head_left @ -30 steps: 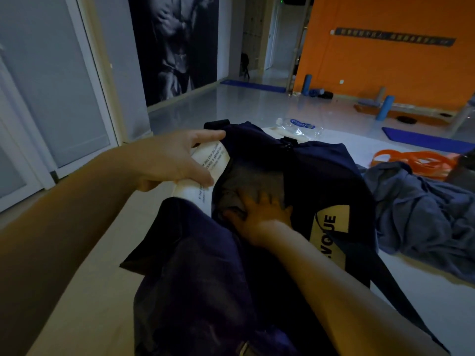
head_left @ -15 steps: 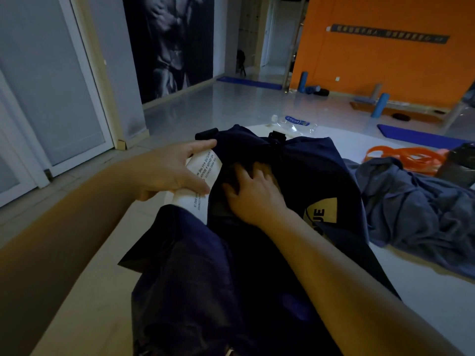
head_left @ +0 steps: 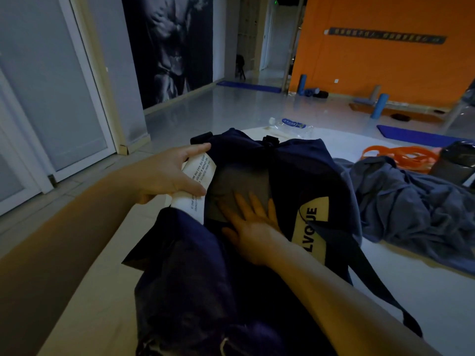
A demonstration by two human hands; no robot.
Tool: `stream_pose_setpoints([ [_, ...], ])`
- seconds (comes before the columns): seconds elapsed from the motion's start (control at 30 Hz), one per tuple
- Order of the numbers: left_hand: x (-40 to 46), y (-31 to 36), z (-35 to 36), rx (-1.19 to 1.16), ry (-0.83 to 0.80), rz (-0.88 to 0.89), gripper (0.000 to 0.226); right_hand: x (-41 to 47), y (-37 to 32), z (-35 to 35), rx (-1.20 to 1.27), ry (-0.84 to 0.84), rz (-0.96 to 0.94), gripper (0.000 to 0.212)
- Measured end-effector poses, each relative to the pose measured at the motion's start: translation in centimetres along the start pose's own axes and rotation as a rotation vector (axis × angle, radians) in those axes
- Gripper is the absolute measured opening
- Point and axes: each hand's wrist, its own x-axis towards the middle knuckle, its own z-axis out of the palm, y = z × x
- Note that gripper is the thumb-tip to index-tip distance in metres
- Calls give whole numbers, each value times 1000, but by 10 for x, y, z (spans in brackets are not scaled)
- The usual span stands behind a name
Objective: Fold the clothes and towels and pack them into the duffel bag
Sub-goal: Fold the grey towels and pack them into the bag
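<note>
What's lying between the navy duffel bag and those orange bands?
In the head view, a crumpled grey-blue garment lies between the duffel bag and the orange bands.

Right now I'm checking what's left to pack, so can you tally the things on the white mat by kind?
Duffel bags: 1, the navy duffel bag
Folded cloths inside it: 1, the grey folded cloth
Loose garments: 1, the blue-grey garment
Water bottles: 1, the clear bottle
Orange bands: 1 bundle, the orange bands
Dark containers: 1, the dark container
Total: 6
</note>
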Motion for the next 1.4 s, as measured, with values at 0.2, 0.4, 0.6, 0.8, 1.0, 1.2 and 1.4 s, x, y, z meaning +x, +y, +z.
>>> stream_pose_setpoints([
  [0.2, -14, -2, 20, -50, 13, 29, 83, -11, -1, -18, 55, -16, -25, 53],
  [0.4, -66, -41, 68, 24, 26, 102, 76, -137, 30, 0, -63, 468, -109, 52],
  [0.6, -111, -74, 134, 311, 204, 116, 74, -180, 52, 46, 167, 261, -4, 69],
  [0.8, -106, -97, 161, 643, 351, 124, 70, -154, 52, 64, 369, 247, -35, 70],
  [1.0, -47, -114, 136, 650, 433, 129, 64, -90, 59, 62, 354, 297, -43, 65],
  [1.2, 27, -121, 101, 700, 477, 103, 81, 1, 74, 56, 367, 337, -40, 81],
  [1.4, 89, -113, 58, 356, 328, 18, 35, 54, 71, 40, 231, 311, 70, 78],
])
